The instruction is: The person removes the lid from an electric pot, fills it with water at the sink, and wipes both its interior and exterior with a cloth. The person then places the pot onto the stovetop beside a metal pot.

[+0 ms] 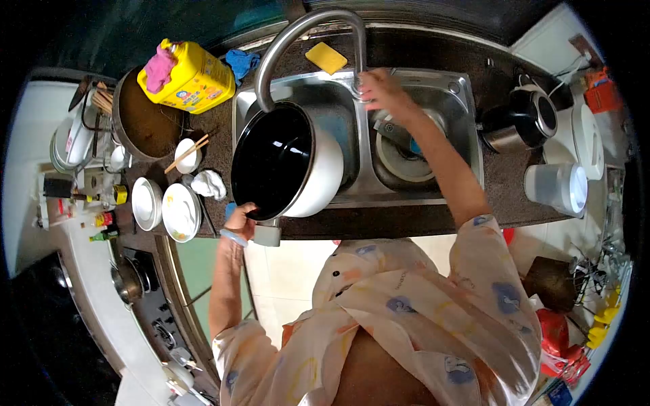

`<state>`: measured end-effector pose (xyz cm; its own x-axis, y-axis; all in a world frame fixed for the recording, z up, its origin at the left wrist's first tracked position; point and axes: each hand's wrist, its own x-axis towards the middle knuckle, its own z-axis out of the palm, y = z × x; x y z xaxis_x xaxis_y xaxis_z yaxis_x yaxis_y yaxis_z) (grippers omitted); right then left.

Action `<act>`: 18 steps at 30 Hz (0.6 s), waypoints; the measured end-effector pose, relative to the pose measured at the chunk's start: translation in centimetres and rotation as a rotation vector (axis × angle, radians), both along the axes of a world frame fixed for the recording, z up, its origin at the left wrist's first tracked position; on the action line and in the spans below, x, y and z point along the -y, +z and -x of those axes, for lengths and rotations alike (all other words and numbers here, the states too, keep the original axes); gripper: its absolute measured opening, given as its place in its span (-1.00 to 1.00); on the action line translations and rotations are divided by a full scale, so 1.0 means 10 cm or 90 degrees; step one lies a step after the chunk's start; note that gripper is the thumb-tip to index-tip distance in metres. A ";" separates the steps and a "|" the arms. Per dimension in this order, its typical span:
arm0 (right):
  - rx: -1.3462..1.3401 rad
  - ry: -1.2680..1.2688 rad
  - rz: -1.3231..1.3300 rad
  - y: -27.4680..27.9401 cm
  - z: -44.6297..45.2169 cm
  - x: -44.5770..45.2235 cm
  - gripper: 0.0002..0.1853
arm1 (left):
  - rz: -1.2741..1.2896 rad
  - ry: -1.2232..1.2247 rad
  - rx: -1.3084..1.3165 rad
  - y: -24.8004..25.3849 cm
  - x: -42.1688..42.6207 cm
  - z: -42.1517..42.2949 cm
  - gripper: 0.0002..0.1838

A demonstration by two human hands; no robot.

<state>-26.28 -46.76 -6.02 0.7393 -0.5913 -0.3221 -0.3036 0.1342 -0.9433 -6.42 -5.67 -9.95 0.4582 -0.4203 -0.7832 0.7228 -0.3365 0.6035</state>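
Note:
A deep pot (323,174), white outside and glossy black inside, is tilted over the left sink basin with its mouth toward the left. My left hand (240,222) grips its near rim beside a grey handle (267,235). The curved metal faucet (301,26) arches above, its spout end close to the pot's far rim. At the faucet's base, my right hand (384,89) has its fingers closed around the upright part. In the right basin (462,116) lies a round pale lid or pan (401,161), partly hidden by my right forearm.
Behind the faucet lies a yellow sponge (326,58). A yellow jug (193,80), a large wok (139,125), bowls (181,211) and chopsticks (181,157) stand left of the sink. To the right are a black kettle (525,118) and a clear plastic container (552,186).

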 end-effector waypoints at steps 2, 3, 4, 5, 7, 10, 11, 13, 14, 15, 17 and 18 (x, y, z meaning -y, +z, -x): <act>0.014 -0.248 0.067 -0.37 0.13 0.27 -0.36 | -0.007 0.020 -0.100 -0.32 -0.09 -0.13 -0.77; 0.017 -0.252 0.063 -0.58 0.22 0.47 -0.36 | -0.009 0.051 -0.205 -0.45 -0.12 -0.17 -0.62; 0.007 -0.232 0.111 -0.79 0.31 0.66 -0.35 | 0.087 0.004 -0.220 -0.57 -0.13 -0.14 -0.64; 0.004 -0.222 0.132 -0.81 0.31 0.71 -0.34 | 0.133 0.009 -0.187 -0.41 -0.06 -0.02 -0.65; -0.014 -0.200 0.035 -0.63 0.29 0.76 -0.33 | 0.172 -0.005 -0.159 -0.21 0.20 0.31 -0.68; -0.029 -0.186 -0.104 -0.73 0.15 0.77 -0.38 | 0.394 0.018 -0.164 -0.08 0.47 0.68 -0.52; -0.029 -0.188 -0.119 -0.83 0.08 0.80 -0.42 | 0.410 0.082 -0.265 -0.18 0.46 0.71 -0.47; -0.023 -0.176 -0.071 -0.99 0.03 0.83 -0.48 | 0.459 0.228 -0.487 -0.10 0.61 0.87 -0.34; -0.019 -0.166 -0.023 -1.07 0.01 0.81 -0.53 | 0.489 0.204 -0.469 -0.14 0.65 0.91 -0.29; -0.018 -0.160 -0.024 -1.13 0.00 0.79 -0.53 | 0.520 0.181 -0.450 -0.20 0.67 0.93 -0.23; 0.011 -0.224 0.033 -1.21 -0.02 0.78 -0.60 | 0.587 0.180 -0.472 -0.38 0.69 0.96 -0.25; 0.010 -0.238 0.002 -1.18 -0.01 0.75 -0.67 | 0.602 0.209 -0.536 -0.46 0.68 0.96 -0.24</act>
<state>-26.22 -54.28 -17.87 0.4761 -0.8228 -0.3104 -0.2202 0.2302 -0.9479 -16.01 -12.43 -14.53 0.1612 -0.9252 -0.3436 0.9593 0.2287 -0.1658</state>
